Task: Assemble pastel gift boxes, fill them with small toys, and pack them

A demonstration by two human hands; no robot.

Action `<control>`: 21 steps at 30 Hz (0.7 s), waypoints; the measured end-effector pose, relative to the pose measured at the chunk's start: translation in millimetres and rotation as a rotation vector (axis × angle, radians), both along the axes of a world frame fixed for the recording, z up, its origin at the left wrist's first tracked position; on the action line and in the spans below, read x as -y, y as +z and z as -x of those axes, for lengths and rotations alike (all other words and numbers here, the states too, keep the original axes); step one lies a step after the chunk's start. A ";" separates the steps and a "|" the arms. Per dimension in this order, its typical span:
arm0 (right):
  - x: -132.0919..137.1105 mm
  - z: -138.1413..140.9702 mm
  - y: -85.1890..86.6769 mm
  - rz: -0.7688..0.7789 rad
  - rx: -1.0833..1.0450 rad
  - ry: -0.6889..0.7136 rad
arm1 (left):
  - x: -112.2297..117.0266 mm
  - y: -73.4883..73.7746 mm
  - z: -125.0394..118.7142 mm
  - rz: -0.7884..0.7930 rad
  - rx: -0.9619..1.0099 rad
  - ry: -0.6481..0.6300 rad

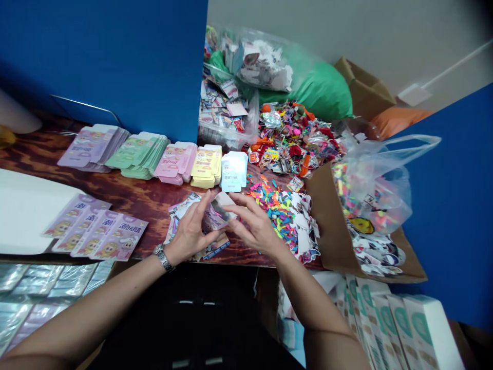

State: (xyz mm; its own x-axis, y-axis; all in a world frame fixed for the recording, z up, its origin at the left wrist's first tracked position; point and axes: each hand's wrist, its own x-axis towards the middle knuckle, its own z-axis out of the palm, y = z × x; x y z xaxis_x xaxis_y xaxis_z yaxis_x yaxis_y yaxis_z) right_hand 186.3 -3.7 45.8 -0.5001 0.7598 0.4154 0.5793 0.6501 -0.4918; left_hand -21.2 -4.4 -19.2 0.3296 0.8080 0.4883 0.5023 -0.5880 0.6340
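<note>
A small purple printed box (211, 220), with a pale flap raised at its top, is between my two hands above the table's front edge. My left hand (190, 231) grips the box from the left, thumb along its near side; a metal watch is on that wrist. My right hand (256, 226) closes on the box's right edge with thumb and fingertips. Beneath the hands lie printed cards (177, 211), partly covered. To the left, several flat purple boxes (123, 239) overlap in a fanned row.
Stacks of purple (87, 146), green (134, 154), pink (175, 162), yellow (206, 164) and blue (233, 169) boxes line the back. Right of my hands are colourful small pieces (275, 210), white cut-outs (304, 221) and a cardboard box (327, 216). Trinkets (296, 133) pile up behind.
</note>
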 end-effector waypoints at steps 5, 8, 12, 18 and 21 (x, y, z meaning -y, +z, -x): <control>5.8 -1.1 0.9 -0.098 -0.012 -0.002 | 0.4 1.5 2.3 0.001 0.013 -0.033; 11.6 8.7 -4.1 -0.090 -0.054 -0.105 | 1.6 3.2 2.2 -0.033 0.016 -0.078; 17.4 19.7 -8.7 -0.099 -0.151 -0.208 | 3.1 5.1 2.1 -0.061 -0.002 -0.075; 16.4 23.7 -0.4 0.084 -0.275 -0.136 | 7.0 4.8 2.7 -0.018 -0.084 -0.024; 14.8 24.8 4.1 0.227 -0.318 -0.195 | 7.8 5.8 2.4 0.017 -0.132 0.002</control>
